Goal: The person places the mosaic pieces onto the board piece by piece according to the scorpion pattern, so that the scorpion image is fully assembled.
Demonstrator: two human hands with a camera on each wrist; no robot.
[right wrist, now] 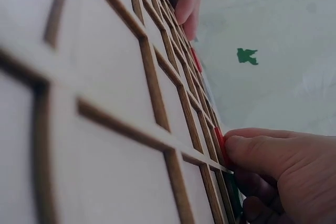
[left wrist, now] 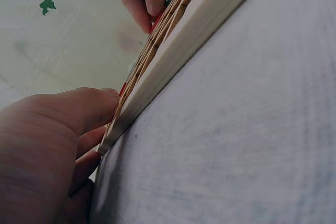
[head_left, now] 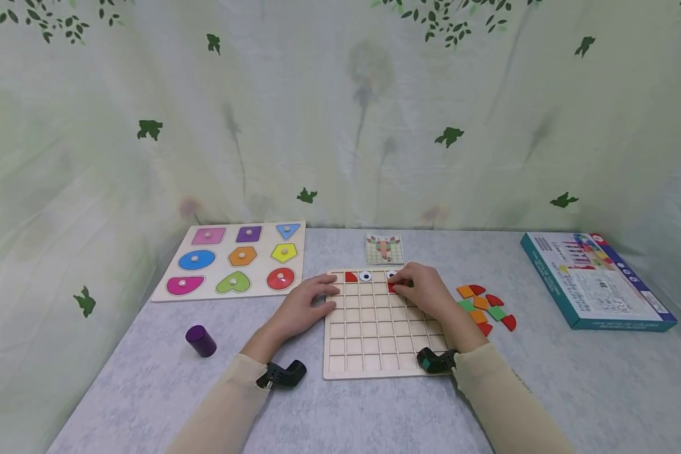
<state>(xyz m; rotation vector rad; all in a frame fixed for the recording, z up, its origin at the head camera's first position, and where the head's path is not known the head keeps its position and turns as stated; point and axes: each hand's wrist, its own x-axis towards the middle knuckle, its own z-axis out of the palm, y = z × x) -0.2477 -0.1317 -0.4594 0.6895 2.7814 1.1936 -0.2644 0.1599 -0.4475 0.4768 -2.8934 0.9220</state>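
A square wooden grid board (head_left: 363,347) lies on the table. My left hand (head_left: 302,309) rests at its upper left edge, fingers fairly straight; the left wrist view shows the thumb (left wrist: 97,106) against the rim. Near the top of the board, my right hand (head_left: 425,291) pinches a red tile (head_left: 391,288) just below an eye tile (head_left: 391,274), which the fingers partly cover. In the right wrist view, a dark green piece (right wrist: 232,188) shows beside that hand's fingers. Another red tile (head_left: 350,277) and an eye tile (head_left: 366,276) sit in the top row.
Loose orange, green and red tiles (head_left: 480,302) lie right of the board. A pattern card (head_left: 384,250) stands behind it. At left are a knobbed shape puzzle (head_left: 261,258) and a purple cylinder (head_left: 201,341); a flat box (head_left: 601,284) lies at far right.
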